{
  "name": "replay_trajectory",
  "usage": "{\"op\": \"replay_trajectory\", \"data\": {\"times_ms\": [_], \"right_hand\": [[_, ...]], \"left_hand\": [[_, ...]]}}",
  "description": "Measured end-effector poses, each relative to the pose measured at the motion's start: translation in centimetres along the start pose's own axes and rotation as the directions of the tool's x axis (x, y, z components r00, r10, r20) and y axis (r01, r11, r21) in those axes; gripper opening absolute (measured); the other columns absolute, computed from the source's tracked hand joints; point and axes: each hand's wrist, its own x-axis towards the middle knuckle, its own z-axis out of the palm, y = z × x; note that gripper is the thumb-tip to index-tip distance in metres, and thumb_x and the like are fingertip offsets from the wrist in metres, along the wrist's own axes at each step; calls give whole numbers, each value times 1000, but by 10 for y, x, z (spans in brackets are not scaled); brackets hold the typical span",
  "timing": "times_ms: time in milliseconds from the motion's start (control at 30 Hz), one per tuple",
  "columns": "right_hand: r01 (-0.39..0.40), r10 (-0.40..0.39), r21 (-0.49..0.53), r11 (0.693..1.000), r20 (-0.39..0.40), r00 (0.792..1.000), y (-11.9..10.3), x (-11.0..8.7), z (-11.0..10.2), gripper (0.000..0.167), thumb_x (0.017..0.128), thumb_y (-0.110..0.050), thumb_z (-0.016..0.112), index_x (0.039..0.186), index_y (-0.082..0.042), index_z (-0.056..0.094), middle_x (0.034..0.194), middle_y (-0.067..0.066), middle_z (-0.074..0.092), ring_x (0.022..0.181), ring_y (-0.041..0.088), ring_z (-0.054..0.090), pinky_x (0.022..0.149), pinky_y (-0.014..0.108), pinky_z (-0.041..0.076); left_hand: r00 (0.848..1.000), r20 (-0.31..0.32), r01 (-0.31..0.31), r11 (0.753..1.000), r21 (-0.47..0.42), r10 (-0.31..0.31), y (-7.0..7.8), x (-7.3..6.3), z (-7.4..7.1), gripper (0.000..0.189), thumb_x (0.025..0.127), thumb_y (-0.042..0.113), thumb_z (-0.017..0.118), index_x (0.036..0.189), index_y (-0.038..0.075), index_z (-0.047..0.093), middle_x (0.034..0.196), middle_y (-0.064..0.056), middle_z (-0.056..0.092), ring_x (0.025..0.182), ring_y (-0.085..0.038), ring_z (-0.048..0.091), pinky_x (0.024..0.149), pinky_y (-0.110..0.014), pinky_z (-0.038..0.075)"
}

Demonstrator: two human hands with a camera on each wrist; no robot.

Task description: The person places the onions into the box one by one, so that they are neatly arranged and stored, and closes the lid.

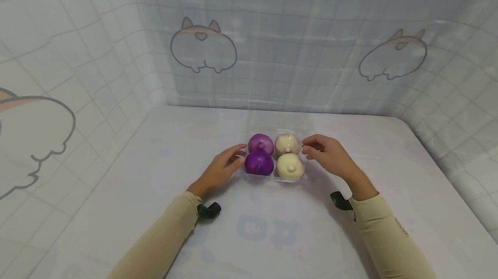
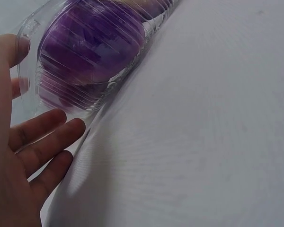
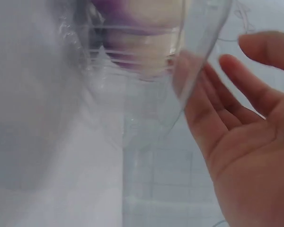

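A clear plastic clamshell box point(image 1: 274, 178) lies on the table with its lid point(image 1: 278, 120) folded back. Inside sit two purple onion-shaped pieces, one lighter point(image 1: 261, 143) and one darker point(image 1: 259, 164), beside two cream ones point(image 1: 288, 144), point(image 1: 290, 166). At the box's left side is my left hand point(image 1: 221, 168); its thumb and a fingertip show against the clear rim in the left wrist view, the other fingers extended below. My right hand point(image 1: 327, 153) is at the right side, fingertips by the plastic wall and thumb apart from it in the right wrist view.
The white tabletop point(image 1: 218, 244) carries faint printed lettering. A gridded curtain point(image 1: 284, 62) with cartoon animal prints closes off the back and both sides. A dark wrist mount point(image 1: 209, 210) sits on the left forearm and another point(image 1: 341, 201) on the right.
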Motion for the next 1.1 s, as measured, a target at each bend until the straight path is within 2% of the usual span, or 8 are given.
{"op": "replay_trajectory", "data": {"times_ms": [133, 200, 433, 600, 767, 933, 1100], "right_hand": [[-11, 16, 72, 997, -69, 997, 8, 2, -5, 30, 103, -18, 58, 122, 5, 62, 115, 23, 67, 96, 40, 68, 81, 47, 58], [-28, 38, 86, 996, -113, 993, 13, 3, -8, 29, 103, -19, 57, 121, 3, 63, 115, 24, 66, 98, 40, 68, 80, 44, 58], [-100, 127, 136, 986, -204, 971, 28, 4, -15, 28, 103, -19, 57, 119, 3, 63, 116, 25, 66, 96, 28, 70, 75, 29, 59], [-146, 186, 179, 973, -229, 955, 38, 8, -15, 33, 103, -20, 56, 122, 7, 60, 117, 26, 65, 96, 24, 69, 74, 26, 58], [-219, 273, 238, 946, -224, 935, 51, 12, -14, 40, 104, -24, 54, 128, 8, 56, 121, 26, 62, 98, 21, 69, 77, 27, 58], [-277, 340, 307, 911, -175, 924, 62, 19, -14, 44, 104, -25, 53, 131, 9, 53, 124, 28, 61, 99, 20, 68, 81, 30, 58], [-331, 391, 364, 871, -105, 914, 61, 26, -15, 48, 104, -27, 53, 136, 10, 50, 126, 29, 59, 100, 21, 67, 84, 30, 57]], "left_hand": [[999, -19, 29, 999, -42, -30, -1, 3, 0, 51, 104, 37, 54, 151, 21, 44, 129, -3, 63, 118, -22, 61, 104, -46, 46], [998, -30, 46, 997, -63, -48, -2, 4, 0, 52, 104, 36, 55, 151, 19, 43, 127, -2, 64, 119, -22, 61, 106, -46, 44], [995, -51, 76, 988, -135, -84, -9, 7, -2, 49, 105, 33, 53, 150, 16, 45, 124, -2, 65, 118, -20, 61, 108, -45, 42], [993, -62, 84, 975, -203, -99, -11, 15, -4, 43, 106, 24, 52, 147, 11, 48, 120, -6, 67, 108, -20, 65, 98, -42, 51], [990, -49, 118, 958, -260, -135, -10, 30, -6, 43, 105, 24, 53, 144, 4, 50, 117, -11, 68, 103, -24, 67, 89, -39, 55], [979, -22, 183, 927, -328, -201, -10, 46, -9, 45, 104, 23, 55, 144, 3, 49, 118, -14, 67, 106, -27, 66, 90, -39, 55], [968, -5, 231, 893, -387, -252, -7, 59, -15, 45, 105, 23, 54, 144, 2, 48, 123, -17, 66, 109, -28, 65, 94, -40, 53]]}}
